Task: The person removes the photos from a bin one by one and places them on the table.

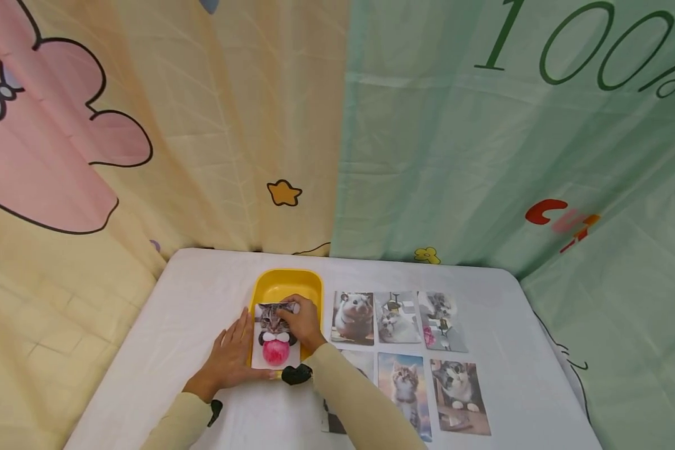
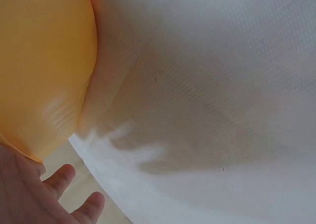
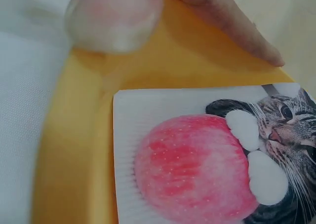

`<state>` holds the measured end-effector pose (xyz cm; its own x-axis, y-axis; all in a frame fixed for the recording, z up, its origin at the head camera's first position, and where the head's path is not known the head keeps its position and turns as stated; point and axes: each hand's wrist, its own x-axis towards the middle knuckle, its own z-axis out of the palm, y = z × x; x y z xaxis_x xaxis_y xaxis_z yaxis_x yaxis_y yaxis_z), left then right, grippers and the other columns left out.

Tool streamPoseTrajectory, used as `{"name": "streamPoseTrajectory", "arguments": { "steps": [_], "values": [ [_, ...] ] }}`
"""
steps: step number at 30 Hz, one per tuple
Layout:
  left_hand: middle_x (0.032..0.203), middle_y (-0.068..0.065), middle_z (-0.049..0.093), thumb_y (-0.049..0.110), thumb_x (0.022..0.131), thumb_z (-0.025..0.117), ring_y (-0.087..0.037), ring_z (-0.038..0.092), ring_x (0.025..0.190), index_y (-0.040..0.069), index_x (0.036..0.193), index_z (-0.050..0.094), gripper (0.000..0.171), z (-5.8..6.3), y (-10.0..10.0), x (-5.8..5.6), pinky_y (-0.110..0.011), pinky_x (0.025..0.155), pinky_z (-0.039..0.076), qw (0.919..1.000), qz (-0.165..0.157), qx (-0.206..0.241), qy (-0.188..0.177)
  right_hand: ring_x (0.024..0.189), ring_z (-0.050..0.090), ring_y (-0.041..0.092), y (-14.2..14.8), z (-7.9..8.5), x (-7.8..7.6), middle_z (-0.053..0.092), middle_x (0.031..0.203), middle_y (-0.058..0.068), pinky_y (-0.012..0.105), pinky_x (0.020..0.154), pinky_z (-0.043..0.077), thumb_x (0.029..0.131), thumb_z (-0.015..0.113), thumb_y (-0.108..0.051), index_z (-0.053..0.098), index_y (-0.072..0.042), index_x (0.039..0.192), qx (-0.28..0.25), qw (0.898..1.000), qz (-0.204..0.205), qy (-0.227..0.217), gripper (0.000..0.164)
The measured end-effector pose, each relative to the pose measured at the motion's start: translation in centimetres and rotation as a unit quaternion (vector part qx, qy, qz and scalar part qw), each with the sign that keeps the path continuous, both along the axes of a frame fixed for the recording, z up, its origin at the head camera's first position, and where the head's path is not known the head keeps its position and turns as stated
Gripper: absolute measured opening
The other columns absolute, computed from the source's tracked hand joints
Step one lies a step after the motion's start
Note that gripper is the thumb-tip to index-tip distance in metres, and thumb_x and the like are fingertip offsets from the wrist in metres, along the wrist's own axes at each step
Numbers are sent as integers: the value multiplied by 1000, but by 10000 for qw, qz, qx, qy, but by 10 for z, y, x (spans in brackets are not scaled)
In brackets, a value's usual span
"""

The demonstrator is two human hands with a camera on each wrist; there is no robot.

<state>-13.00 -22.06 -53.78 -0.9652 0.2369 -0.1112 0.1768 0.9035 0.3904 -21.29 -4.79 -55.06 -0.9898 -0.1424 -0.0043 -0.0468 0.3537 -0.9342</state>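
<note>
A yellow tray (image 1: 285, 278) stands on the white-covered table, left of the middle. Over its near part lies a photo card (image 3: 192, 167) of a tabby cat above a round pink apple-like shape. My right hand (image 1: 305, 322) pinches this card at its upper right, the thumb over the cat's forehead. Along the tray's left side rest the straight, spread fingers of my left hand (image 1: 232, 355), while its thumb (image 3: 116, 21) lies along the near wall. In the left wrist view, fingertips (image 2: 90, 208) reach past the tray's outer wall.
Right of the tray lie several animal photo cards in two rows, including a hamster card (image 1: 353, 319), a kitten card (image 1: 404, 387) and a grey-and-white cat card (image 1: 460, 397). My right sleeve (image 1: 354, 394) partly covers the near-left cards. A patterned curtain (image 1: 292, 125) hangs behind the table.
</note>
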Motion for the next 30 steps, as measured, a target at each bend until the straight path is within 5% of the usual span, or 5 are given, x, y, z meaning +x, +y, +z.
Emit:
{"name": "streamPoseTrajectory", "arguments": {
  "steps": [7, 13, 19, 26, 30],
  "values": [
    [158, -27, 4, 79, 60, 68, -45, 18, 140, -10, 150, 7, 140, 0, 0, -3, -67, 109, 14, 9998, -6, 54, -179, 95, 59, 14, 17, 16, -5, 68, 100, 1, 36, 94, 49, 88, 72, -16, 70, -9, 98, -267, 9995, 68, 170, 13],
    [157, -27, 3, 77, 60, 69, -45, 17, 140, -12, 149, 6, 140, 1, -2, -3, -67, 109, 14, 9997, 11, 58, -234, 103, 59, 21, 43, 24, -13, 67, 108, 6, 40, 94, 48, 87, 72, -16, 70, -7, 101, -588, 9967, -522, 182, 17],
    [158, -27, 0, 76, 61, 69, -44, 14, 141, -12, 149, 4, 140, 3, -3, -1, -67, 109, 12, 9991, 9, 197, -370, 101, 57, 22, 78, 18, -23, 67, 104, 12, 39, 93, 46, 84, 75, -11, 70, -1, 98, -1377, 9832, -1198, 83, 19],
    [158, -27, -2, 75, 64, 69, -45, 14, 141, -12, 149, 2, 139, 4, -4, -1, -67, 109, 12, 9989, -103, 222, -397, 92, 57, 17, 136, 25, -18, 64, 108, 13, 27, 77, 49, 83, 75, -8, 68, -1, 101, -1241, 9832, -1315, -249, 21],
    [158, -27, -4, 75, 64, 69, -44, 12, 142, -12, 149, 1, 140, 4, -3, -2, -67, 109, 11, 9985, -108, 219, -490, 113, 49, 26, 178, 27, -9, 58, 125, 15, 40, 93, 43, 86, 73, -12, 67, -4, 104, -858, 9881, -1194, -452, 21]
  ]
}}
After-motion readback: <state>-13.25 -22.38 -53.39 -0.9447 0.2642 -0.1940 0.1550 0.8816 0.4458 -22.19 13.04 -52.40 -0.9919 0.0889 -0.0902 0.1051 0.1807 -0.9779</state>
